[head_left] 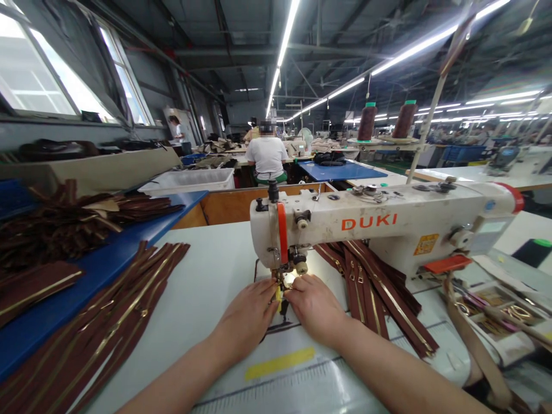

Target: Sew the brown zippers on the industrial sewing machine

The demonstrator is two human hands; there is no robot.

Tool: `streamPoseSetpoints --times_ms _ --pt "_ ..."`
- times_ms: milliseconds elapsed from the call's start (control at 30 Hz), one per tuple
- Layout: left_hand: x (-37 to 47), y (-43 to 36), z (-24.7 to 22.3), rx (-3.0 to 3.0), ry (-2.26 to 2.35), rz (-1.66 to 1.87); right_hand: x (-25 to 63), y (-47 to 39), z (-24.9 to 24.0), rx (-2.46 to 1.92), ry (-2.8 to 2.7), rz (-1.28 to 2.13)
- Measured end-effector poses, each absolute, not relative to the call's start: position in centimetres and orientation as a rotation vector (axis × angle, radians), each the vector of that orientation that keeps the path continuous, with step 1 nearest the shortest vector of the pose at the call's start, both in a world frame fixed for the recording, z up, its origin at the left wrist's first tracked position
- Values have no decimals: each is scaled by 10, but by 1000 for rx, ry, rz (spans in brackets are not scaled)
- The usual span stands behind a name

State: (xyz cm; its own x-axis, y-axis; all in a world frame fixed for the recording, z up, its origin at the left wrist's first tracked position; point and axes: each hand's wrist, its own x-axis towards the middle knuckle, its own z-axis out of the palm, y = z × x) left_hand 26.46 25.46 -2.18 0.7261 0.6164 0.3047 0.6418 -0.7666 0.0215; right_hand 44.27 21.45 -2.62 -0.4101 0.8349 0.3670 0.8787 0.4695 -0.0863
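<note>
L hand (pixel 250 307) & R hand (pixel 317 306) sit either side of the sewing machine's (pixel 319 215) needle, fingertips bent in, prob. for close control; can't tell if either pinches anything. Brown zips (pixel 123 322) lie L of machine, zip bundle (pixel 375 293) under machine's arm, likely for easy reach.

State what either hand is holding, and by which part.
It cannot be told: the left hand and right hand are close together at the sewing machine, but any grip is hidden.
</note>
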Motion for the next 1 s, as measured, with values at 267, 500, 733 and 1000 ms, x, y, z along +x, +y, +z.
streamPoseSetpoints --times_ms 267,500,733,1000 --pt "263 257 -27 -2834 -1037 -490 444 211 -26 -1446 -2303 -142" --pt "263 255 -28 -2832 -1021 -518 448 210 -29 -1412 -2258 -102" --pt "260 257 -23 -2814 -996 -541 449 211 -32 -1367 -2196 -46" --pt "200 188 -15 -2863 -953 -466 449 210 -39 -1262 -2127 42"
